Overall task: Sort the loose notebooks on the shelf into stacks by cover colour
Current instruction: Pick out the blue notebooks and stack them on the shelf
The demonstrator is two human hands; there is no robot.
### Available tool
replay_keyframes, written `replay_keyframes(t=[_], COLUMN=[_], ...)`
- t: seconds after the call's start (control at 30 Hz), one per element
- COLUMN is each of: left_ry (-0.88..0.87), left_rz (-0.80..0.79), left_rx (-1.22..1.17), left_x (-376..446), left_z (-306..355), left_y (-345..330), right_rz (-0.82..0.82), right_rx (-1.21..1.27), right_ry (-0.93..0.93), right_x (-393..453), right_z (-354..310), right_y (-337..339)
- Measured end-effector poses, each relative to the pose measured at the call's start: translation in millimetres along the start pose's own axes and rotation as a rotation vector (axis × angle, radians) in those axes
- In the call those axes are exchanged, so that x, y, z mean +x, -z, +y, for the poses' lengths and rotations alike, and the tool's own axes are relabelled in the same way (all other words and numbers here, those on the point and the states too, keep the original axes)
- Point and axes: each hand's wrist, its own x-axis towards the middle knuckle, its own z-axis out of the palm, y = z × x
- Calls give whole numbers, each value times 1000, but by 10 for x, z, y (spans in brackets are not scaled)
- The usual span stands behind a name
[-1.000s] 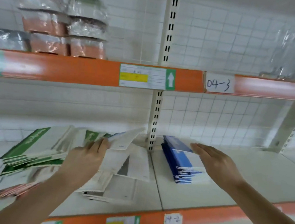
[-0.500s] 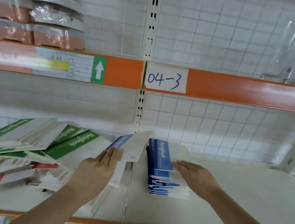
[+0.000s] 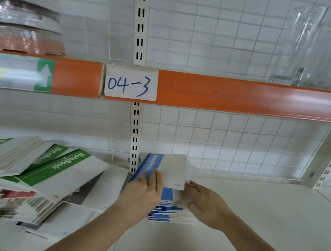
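Two hands met over the blue notebook stack (image 3: 168, 212), which lay on the white shelf board (image 3: 253, 218) just right of the slotted upright (image 3: 134, 142), near the back mesh. The left hand (image 3: 142, 197) pinched a blue-spined notebook (image 3: 167, 170) by its near edge, fingers curled over the cover, holding it tilted above the stack. Its long axis ran from front to back, the blue band on the left reading "NoteBook" lengthwise. The right hand (image 3: 207, 206) lay spread with straight fingers against the stack's right side. At the board's left end sprawled a loose heap of green notebooks (image 3: 60, 173), also marked "NoteBook", with a red cover (image 3: 18, 194) beneath them. On the orange beam (image 3: 246, 96) above, a handwritten label (image 3: 131, 82) read "04-3".
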Motion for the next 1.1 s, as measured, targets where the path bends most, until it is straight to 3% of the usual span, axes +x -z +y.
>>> replay_keyframes(t=[0.1, 0.17, 0.33, 0.43, 0.53, 0.6, 0.73, 0.87, 0.97, 1.1], left_ry=[-53, -67, -180, -186, -239, -292, -120, 239, 468, 489], left_rz=[-105, -265, -267, -377, -376, -279, -129, -81, -196, -348], left_rx=[-33, 9, -47, -83, -83, -87, -212, -390, -602, -762], left_x=[171, 263, 472, 500, 531, 554, 532, 478, 461, 475], left_z=[188, 292, 491, 528, 528, 574, 402, 8, -132, -39], left_y=[33, 100, 97, 72, 131, 59, 52, -192, -488, -542], right_rz=[59, 62, 120, 102, 80, 50, 0, 1, -52, -159], right_rx=[-33, -60, -73, -62, -51, -31, -1, 334, 463, 571], right_ry=[-64, -66, -115, -147, -174, -198, -243, -484, -597, -668], right_x=[-90, -130, -179, -180, -144, -114, -63, 96, 316, 509], right_z=[87, 156, 261, 300, 294, 249, 254, 298, 309, 219], right_y=[93, 107, 134, 164, 153, 161, 181, 211, 188, 120])
